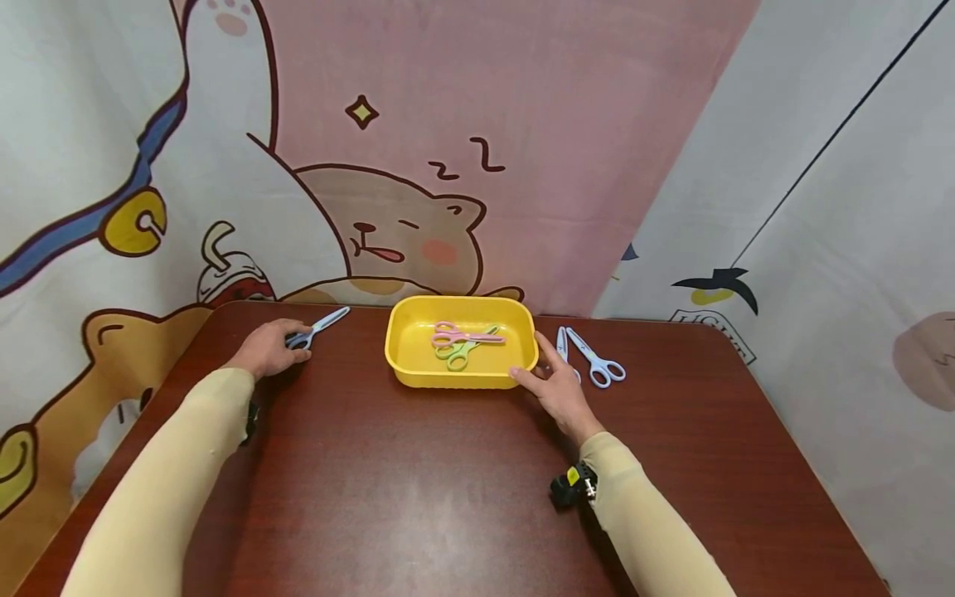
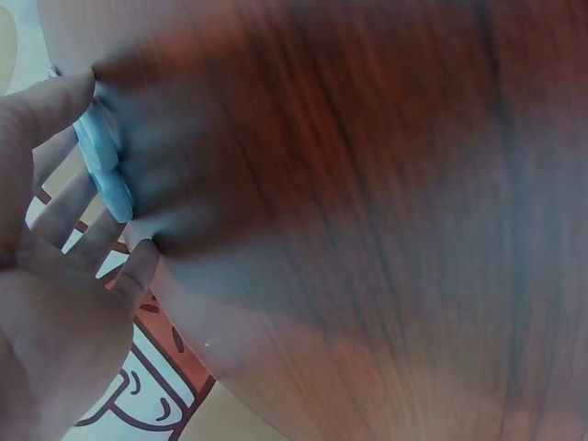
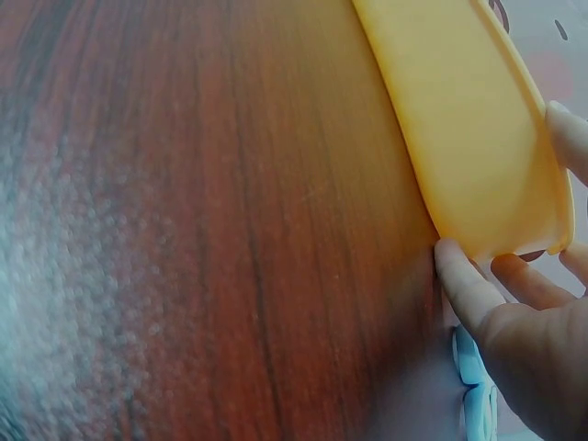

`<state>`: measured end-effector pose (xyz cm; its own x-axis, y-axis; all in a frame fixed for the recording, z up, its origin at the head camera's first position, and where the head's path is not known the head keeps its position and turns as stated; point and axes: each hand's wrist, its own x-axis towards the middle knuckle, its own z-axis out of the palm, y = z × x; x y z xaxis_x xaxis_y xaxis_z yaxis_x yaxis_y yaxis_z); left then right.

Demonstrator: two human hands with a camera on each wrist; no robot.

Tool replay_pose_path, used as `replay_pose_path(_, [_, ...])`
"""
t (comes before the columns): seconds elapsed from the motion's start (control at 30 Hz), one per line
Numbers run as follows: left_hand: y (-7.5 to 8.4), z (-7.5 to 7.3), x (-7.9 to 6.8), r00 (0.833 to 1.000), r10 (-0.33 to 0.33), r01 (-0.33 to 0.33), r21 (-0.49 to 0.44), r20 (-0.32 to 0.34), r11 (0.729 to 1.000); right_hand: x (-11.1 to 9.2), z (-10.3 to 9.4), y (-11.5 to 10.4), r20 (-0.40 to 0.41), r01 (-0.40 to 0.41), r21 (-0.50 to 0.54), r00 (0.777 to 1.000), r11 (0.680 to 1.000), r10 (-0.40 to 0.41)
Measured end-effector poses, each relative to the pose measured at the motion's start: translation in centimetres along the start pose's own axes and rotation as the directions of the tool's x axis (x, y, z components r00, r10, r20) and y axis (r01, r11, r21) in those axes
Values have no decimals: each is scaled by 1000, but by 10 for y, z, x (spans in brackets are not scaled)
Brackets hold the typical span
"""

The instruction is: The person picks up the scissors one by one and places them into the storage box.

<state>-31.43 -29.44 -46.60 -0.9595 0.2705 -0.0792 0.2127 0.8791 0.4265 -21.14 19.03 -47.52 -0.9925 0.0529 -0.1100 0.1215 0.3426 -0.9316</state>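
Note:
My left hand point(image 1: 270, 348) is at the back left of the table, its thumb and fingers about the handles of light-blue scissors point(image 1: 331, 319). The blades point to the back right, and the left wrist view shows the blue handles point(image 2: 99, 140) between thumb and fingers, fingertips right at the tabletop. With thumb on the rim and fingers against the end wall, my right hand point(image 1: 563, 396) grips the right end of a yellow plastic basket point(image 1: 462, 381). Inside it, pink scissors point(image 1: 446, 334) lie across green scissors point(image 1: 458, 361).
Right of the basket lie two more light-blue scissors point(image 1: 589, 353), one partly hidden behind my right hand. The brown wooden table point(image 1: 418, 481) ends at the back against a cartoon-printed curtain point(image 1: 567, 141).

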Motion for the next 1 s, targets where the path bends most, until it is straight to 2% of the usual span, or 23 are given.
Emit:
replay_pose_path(0.23, [3,2,-2,1000,-29,29,-11,2,1000,-1,1,0,2,-7,-6,1000,1000,7])
replay_pose_path(0.6, [15,4,-8,999,-40,40,-19,2,999,-2,2,-2,-22,-21,0,1000,1000,21])
replay_pose_path(1.0, [20,6,-15,1000,-8,8,-16,15,1000,0,1,-1,-17,-3,12,1000,1000,4])
